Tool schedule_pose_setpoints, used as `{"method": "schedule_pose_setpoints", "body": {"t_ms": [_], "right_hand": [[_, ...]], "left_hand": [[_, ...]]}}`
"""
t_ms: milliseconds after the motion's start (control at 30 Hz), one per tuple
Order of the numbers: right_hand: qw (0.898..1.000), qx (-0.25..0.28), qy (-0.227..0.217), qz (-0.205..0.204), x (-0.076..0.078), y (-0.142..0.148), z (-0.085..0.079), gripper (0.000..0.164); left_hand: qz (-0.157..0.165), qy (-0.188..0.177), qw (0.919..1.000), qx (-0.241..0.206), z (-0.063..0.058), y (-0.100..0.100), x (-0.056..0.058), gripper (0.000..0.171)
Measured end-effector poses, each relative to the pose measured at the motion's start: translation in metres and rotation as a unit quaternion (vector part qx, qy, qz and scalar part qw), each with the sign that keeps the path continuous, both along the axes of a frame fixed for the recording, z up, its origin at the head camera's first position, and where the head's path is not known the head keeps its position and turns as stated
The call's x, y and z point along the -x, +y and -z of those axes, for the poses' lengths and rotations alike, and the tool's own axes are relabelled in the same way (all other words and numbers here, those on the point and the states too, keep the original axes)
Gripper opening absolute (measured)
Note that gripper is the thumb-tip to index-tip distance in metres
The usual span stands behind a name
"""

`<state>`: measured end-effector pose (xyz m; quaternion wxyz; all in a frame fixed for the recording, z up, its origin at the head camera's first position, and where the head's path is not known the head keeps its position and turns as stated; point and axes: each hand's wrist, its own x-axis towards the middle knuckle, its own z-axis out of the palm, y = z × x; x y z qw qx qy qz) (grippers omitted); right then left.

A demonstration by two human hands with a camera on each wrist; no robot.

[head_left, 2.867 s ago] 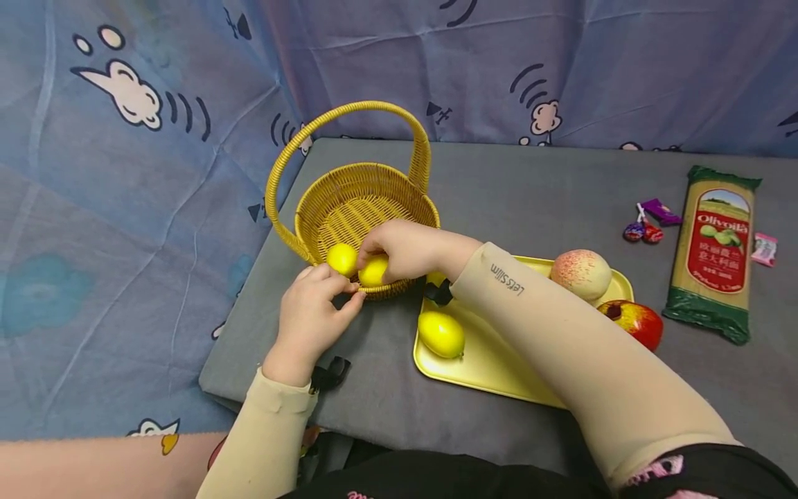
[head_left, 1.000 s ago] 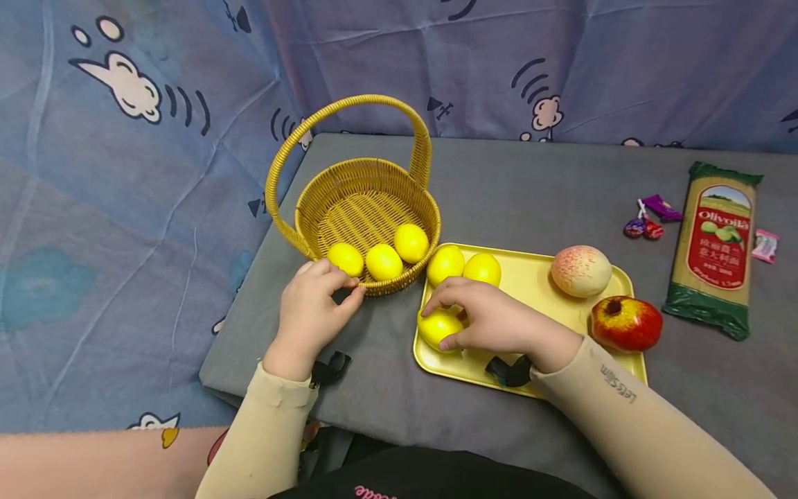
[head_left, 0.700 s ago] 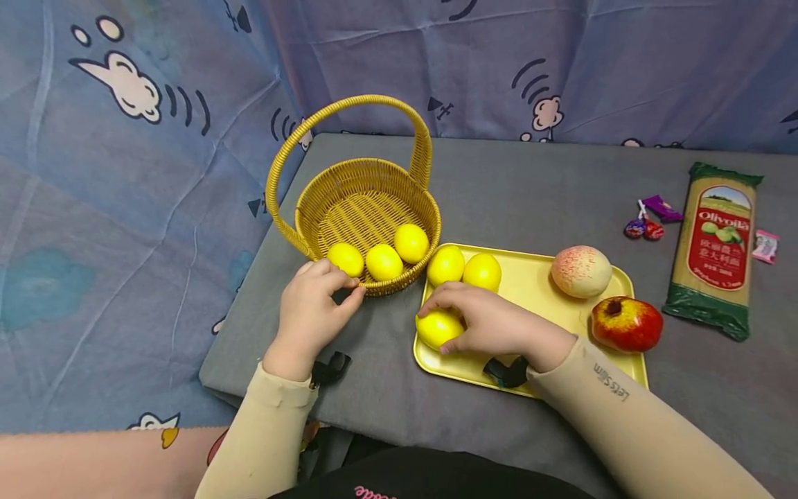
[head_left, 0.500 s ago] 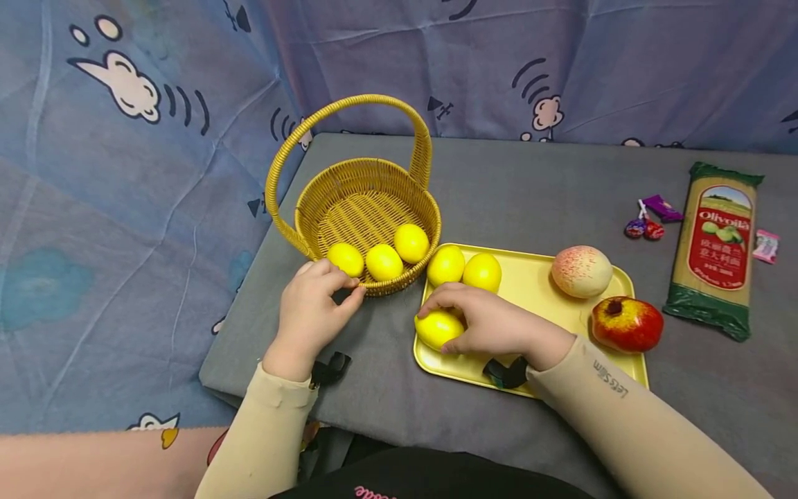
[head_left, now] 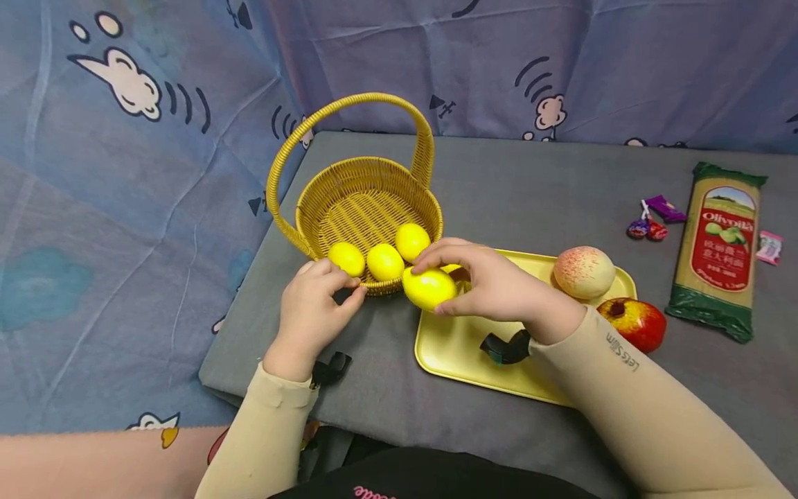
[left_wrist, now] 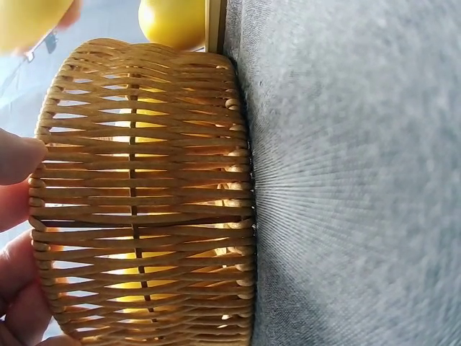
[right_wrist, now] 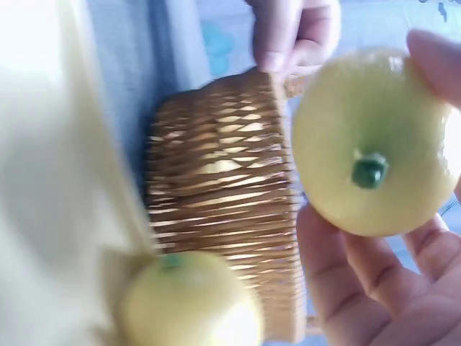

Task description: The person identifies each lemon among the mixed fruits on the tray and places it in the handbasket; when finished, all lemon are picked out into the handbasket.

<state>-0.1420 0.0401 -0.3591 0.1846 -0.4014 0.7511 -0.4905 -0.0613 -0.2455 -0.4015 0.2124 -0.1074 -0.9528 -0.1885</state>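
Observation:
My right hand (head_left: 499, 287) holds a yellow lemon (head_left: 429, 289) between thumb and fingers, raised at the near right rim of the yellow wicker basket (head_left: 349, 201). In the right wrist view the held lemon (right_wrist: 374, 144) shows its green stem end. Three lemons (head_left: 385, 263) lie inside the basket along its near side. My left hand (head_left: 314, 312) pinches the basket's near rim, and the left wrist view shows its fingers (left_wrist: 25, 295) at the woven wall. Below the held lemon, another lemon (right_wrist: 191, 306) sits on the tray, mostly hidden by my right hand in the head view.
A yellow tray (head_left: 461, 353) stands right of the basket on the grey table (head_left: 386, 367). It bears a peach (head_left: 584, 272) and a red pomegranate (head_left: 634, 324). Farther right lie lollipops (head_left: 647, 227), a purple wrapped candy (head_left: 665, 208), a spaghetti pack (head_left: 717, 235) and a pink packet (head_left: 769, 247).
My right hand has put a third lemon in the basket, then gripped the lemon at the tray's near left and lifted it toward the basket. My left hand stays at the rim.

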Motion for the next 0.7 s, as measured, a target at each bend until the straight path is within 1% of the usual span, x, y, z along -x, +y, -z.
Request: {"method": "schedule_pose_setpoints", "body": {"t_ms": [100, 167, 233, 333, 500, 600, 700], "right_hand": [[1.000, 0.005, 0.008, 0.007, 0.013, -0.012, -0.013, 0.052], [1.000, 0.005, 0.011, 0.010, 0.024, -0.022, -0.020, 0.052], [1.000, -0.003, 0.009, 0.017, 0.037, -0.033, -0.025, 0.052], [0.999, -0.035, 0.000, 0.031, 0.057, -0.052, -0.030, 0.053], [0.993, -0.111, -0.010, 0.043, 0.083, -0.080, -0.029, 0.052], [0.989, -0.146, -0.010, 0.034, 0.094, -0.093, -0.024, 0.052], [0.984, -0.179, -0.006, 0.021, 0.101, -0.100, -0.018, 0.052]], "left_hand": [[0.002, -0.001, 1.0000, 0.001, 0.000, -0.001, 0.000, 0.013], [0.003, -0.003, 1.0000, 0.001, 0.000, -0.001, 0.001, 0.014], [0.004, -0.004, 1.0000, 0.001, 0.000, -0.001, 0.001, 0.015], [0.004, -0.006, 1.0000, 0.000, 0.000, -0.001, 0.000, 0.014], [0.005, 0.002, 1.0000, 0.003, 0.000, -0.001, 0.000, 0.012], [0.007, 0.011, 0.9999, 0.006, 0.000, -0.001, 0.000, 0.010], [0.008, 0.013, 0.9998, 0.009, 0.000, -0.002, 0.000, 0.010]]}}
